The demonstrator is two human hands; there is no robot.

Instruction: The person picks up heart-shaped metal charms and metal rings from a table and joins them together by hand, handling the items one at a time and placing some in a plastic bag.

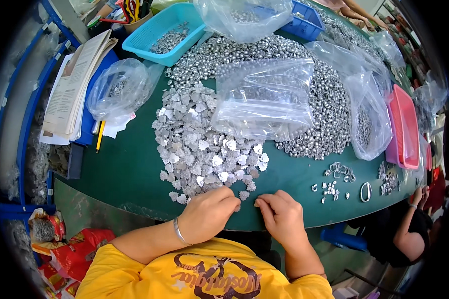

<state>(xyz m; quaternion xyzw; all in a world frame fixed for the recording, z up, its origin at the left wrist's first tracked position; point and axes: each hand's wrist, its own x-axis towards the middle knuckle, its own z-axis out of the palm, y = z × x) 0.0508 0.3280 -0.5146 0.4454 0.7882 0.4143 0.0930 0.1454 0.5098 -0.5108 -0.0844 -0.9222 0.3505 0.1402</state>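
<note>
My left hand (pixel 209 213), with a silver bangle (pixel 181 233) at its wrist, is closed at the near edge of the green table. A bit of a grey jagged metal piece (pixel 237 207) shows at its fingertips. My right hand (pixel 284 217) is just to the right, thumb and forefinger pinched together; what they hold, if anything, is too small to make out. Beyond my left hand spreads a heap of flat silvery leaf-shaped metal pieces (pixel 194 144). Two loose leaf-shaped pieces (pixel 247 190) lie between the heap and my hands.
Behind lies a large mound of small metal rings (pixel 329 114), partly under a clear zip bag (pixel 264 94). A turquoise basket (pixel 134 46) and papers (pixel 75 94) are at left. A pink basket (pixel 406 127) and several loose rings (pixel 340 170) are at right. Another person (pixel 409 234) sits at right.
</note>
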